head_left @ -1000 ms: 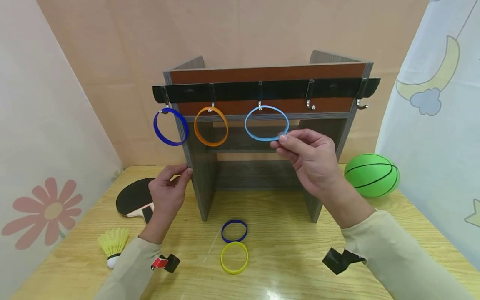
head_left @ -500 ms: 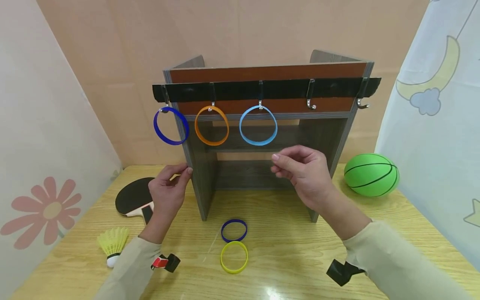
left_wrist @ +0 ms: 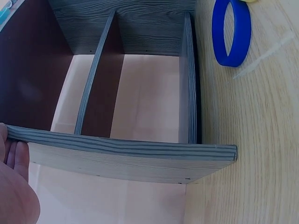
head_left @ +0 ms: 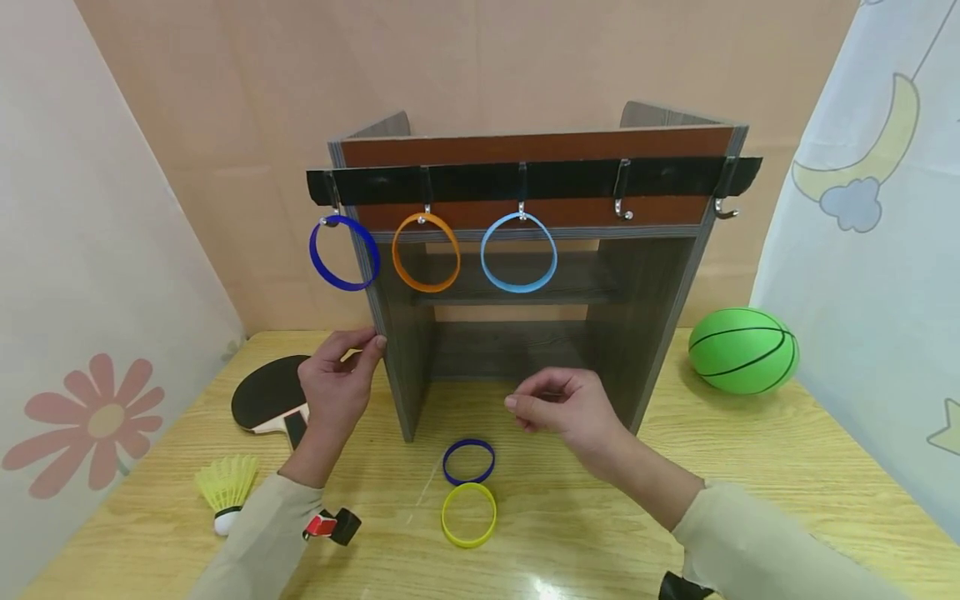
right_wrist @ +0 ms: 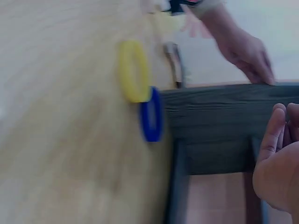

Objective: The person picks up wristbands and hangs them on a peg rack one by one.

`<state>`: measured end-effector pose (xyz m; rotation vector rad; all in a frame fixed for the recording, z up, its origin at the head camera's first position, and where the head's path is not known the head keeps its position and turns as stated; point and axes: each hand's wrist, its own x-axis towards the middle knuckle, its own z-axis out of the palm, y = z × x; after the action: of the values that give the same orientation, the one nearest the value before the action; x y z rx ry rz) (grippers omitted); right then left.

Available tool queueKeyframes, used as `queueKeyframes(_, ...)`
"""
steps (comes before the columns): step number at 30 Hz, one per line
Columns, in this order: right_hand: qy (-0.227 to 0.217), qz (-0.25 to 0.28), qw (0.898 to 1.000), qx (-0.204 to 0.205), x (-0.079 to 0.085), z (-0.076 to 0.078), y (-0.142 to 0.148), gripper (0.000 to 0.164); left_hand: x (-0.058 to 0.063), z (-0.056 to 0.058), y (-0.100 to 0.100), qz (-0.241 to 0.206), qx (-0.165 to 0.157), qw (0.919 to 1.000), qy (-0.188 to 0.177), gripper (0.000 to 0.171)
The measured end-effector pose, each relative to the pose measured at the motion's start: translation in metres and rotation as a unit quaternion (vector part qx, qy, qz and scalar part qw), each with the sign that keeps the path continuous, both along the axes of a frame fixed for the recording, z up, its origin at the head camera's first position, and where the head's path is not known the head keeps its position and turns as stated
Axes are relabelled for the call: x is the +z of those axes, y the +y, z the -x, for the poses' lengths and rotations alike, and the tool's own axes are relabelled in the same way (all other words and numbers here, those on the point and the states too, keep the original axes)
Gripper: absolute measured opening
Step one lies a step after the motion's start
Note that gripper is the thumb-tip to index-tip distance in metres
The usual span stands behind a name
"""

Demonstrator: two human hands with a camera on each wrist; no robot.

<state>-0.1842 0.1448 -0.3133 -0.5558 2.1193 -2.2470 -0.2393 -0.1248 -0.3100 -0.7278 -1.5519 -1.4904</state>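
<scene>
A grey wood-grain shelf unit (head_left: 648, 283) stands upright towards the back edge of a pale wood-grain table (head_left: 570, 508). Across its reddish-brown front panel (head_left: 525, 147), a black strip (head_left: 573, 177) is fixed, from which five silver metal hooks (head_left: 618, 207) project.

Counting from the table's left edge, a dark blue ring-shaped band (head_left: 367, 237) is hung on the first hook, an orange ring-shaped band (head_left: 429, 288) on the second and a light blue ring-shaped band (head_left: 517, 288) on the third.

The front upright on the unit's left side is pinched between the fingers and thumb of the left hand (head_left: 333, 385). The right hand (head_left: 566, 408) is held in front of the lower shelves, its fingers loosely bent and nothing grasped.

Below it, a second dark blue band (left_wrist: 241, 32) is laid on the table in front of the unit; nearer the viewer, a yellow ring-shaped band (head_left: 468, 543) is seen against it.

Along the table's left edge are placed a black-faced table-tennis bat (head_left: 268, 392), partly hidden by the left arm, and a yellow shuttlecock with a white tip (head_left: 227, 486). Near the back right corner, a green ball with black lines (head_left: 744, 350) is seen.
</scene>
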Motion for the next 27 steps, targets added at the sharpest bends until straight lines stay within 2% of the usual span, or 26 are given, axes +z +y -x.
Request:
queueKeyframes(1,-0.008,-0.009,1.0,0.004,-0.005,-0.001,-0.001,0.004,0.0,0.0,0.0,-0.001,-0.002,1.0,0.0,0.013)
queueKeyframes(4,-0.031,-0.046,0.998,0.023,-0.022,-0.005,-0.005,0.015,0.0,0.0,-0.001,-0.002,-0.003,1.0,0.0,0.013)
queueKeyframes(8,-0.068,-0.097,0.992,0.041,-0.042,-0.011,-0.008,0.021,-0.009,0.009,-0.005,-0.006,-0.005,1.0,0.004,0.012)
queueKeyframes(11,-0.088,-0.118,0.988,0.051,-0.055,-0.015,-0.008,0.02,-0.011,0.011,-0.005,-0.01,-0.011,0.9999,0.008,0.011)
queueKeyframes(16,-0.094,-0.131,0.985,0.065,-0.07,-0.018,-0.007,0.017,-0.001,0.001,-0.001,-0.003,-0.009,0.9999,0.007,0.01)
queueKeyframes(23,-0.11,-0.143,0.981,0.067,-0.084,-0.022,-0.008,0.016,-0.001,0.001,-0.002,0.001,-0.009,0.9999,0.009,0.01)
queueKeyframes(27,-0.102,-0.143,0.982,0.064,-0.087,-0.021,-0.01,0.013,-0.001,0.001,-0.002,0.001,-0.01,0.9999,0.009,0.01)
